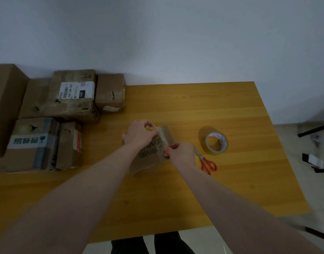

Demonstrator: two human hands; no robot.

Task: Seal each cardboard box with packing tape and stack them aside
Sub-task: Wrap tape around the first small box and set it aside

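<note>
A small brown cardboard box [150, 162] with dark printed characters lies in the middle of the wooden table [212, 180]. A strip of clear tape [162, 139] runs across its top. My left hand [141, 133] pinches the far end of the strip at the box's far edge. My right hand [181, 154] pinches the near end at the box's right side. A roll of clear packing tape [216, 143] stands to the right of the box, apart from both hands.
Red-handled scissors [205, 161] lie between the box and the tape roll, close to my right hand. Several cardboard boxes [73, 96] are stacked at the table's left side against the wall. Floor and dark furniture legs [313, 129] show at the right.
</note>
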